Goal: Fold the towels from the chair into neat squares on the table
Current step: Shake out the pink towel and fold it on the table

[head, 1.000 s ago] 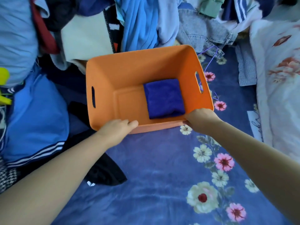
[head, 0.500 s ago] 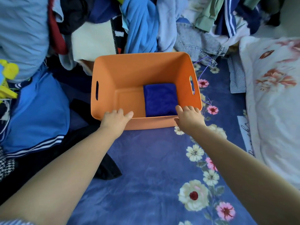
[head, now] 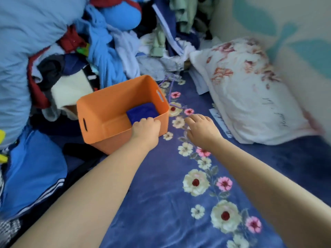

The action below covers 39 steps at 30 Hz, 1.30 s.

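A soft heap of clothes (head: 100, 56) lies at your left. Beside it, your left hand (head: 146, 130) curls over the near rim of the smooth orange plastic bin (head: 107, 111), where the plush dark blue folded towel (head: 141, 111) sits. Your right hand (head: 201, 128) hovers with fingers spread over the floral blanket (head: 161, 203). The script on the fuzzy pillow (head: 250, 97) is too blurred to read.
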Available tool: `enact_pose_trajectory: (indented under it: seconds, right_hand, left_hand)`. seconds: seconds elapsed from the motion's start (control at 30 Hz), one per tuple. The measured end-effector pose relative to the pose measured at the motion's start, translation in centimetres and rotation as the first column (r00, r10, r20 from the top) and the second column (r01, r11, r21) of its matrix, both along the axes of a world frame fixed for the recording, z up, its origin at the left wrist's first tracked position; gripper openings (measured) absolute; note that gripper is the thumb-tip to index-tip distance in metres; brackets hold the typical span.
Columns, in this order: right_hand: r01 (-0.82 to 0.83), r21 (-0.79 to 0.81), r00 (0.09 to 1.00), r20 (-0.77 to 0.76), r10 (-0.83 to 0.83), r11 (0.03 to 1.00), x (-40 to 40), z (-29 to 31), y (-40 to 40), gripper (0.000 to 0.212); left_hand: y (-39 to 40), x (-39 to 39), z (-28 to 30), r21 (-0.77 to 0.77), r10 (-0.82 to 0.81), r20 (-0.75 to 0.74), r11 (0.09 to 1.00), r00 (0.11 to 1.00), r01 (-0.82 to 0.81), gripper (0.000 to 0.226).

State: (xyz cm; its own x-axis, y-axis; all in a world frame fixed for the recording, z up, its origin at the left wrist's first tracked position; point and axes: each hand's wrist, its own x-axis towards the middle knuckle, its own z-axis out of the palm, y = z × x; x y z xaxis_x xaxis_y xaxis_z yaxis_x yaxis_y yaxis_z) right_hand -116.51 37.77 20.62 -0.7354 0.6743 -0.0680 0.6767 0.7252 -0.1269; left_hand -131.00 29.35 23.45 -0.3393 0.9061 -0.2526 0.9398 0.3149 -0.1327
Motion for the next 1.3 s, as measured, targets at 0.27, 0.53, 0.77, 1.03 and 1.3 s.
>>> enact_pose_trajectory:
  seconds: [0.27,0.53,0.77,1.03,1.3]
  right_hand:
    - [0.395,0.203,0.913,-0.197,-0.358,0.896,20.4,10.8,-7.5,0.034]
    - [0.685,0.394,0.719,-0.23,-0.656,0.613,44.8,17.8,-20.4,0.02]
    - [0.883,0.329,0.425,-0.262,-0.866,0.334,64.4,18.9,-33.6,0.022]
    - [0.966,0.199,0.208,-0.22,-0.953,0.165,83.4,18.5,-44.9,0.028]
    - [0.991,0.126,-0.023,-0.236,-0.972,-0.054,97.5,17.2,-48.1,0.033]
  left_hand:
    - [-1.7,17.0,8.4,0.164,-0.434,0.019,0.89,0.901,0.425,0.022]
    - [-5.8,39.5,12.7,0.27,-0.761,0.093,0.64,0.642,0.719,0.026]
    - [-12.3,61.4,15.4,0.362,-0.929,0.059,0.36,0.365,0.86,0.024]
    - [-20.0,83.1,15.2,0.369,-0.967,0.134,0.251,0.216,0.895,0.029]
    - [-20.0,98.3,14.3,0.321,-0.987,0.142,0.123,0.081,0.939,0.027]
